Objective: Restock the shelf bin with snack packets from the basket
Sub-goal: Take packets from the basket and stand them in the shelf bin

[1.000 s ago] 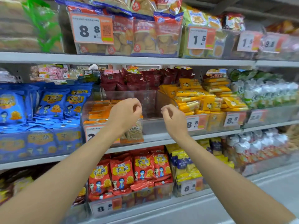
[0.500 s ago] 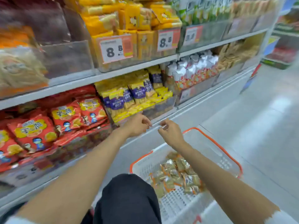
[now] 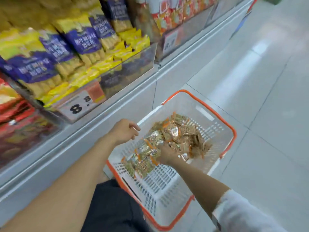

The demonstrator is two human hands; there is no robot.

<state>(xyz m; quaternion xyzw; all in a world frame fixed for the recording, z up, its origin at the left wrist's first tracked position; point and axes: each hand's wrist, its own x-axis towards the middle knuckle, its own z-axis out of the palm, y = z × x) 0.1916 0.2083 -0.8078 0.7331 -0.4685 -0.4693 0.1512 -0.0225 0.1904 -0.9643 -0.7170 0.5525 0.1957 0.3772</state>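
A white basket with an orange rim (image 3: 233,131) stands on the floor below the shelves. A heap of small gold and orange snack packets (image 3: 180,133) lies in it. My right hand (image 3: 166,155) is down in the heap; its fingers are buried among the packets, so its hold is hidden. My left hand (image 3: 124,131) hovers over the basket's left edge with fingers loosely curled, holding nothing. The shelf bin for these packets is out of view.
The bottom shelf (image 3: 117,104) runs along the left, with clear bins of purple and yellow packets (image 3: 78,39) and red packets (image 3: 15,111). A price tag reading 8 (image 3: 78,106) hangs on the bin front. My dark-clad knee (image 3: 110,206) is beside the basket. Pale floor tiles (image 3: 259,81) stretch right.
My view has dropped from the middle shelf bin to the basket on the floor. Both hands came down; the right one has gone into the packet heap.
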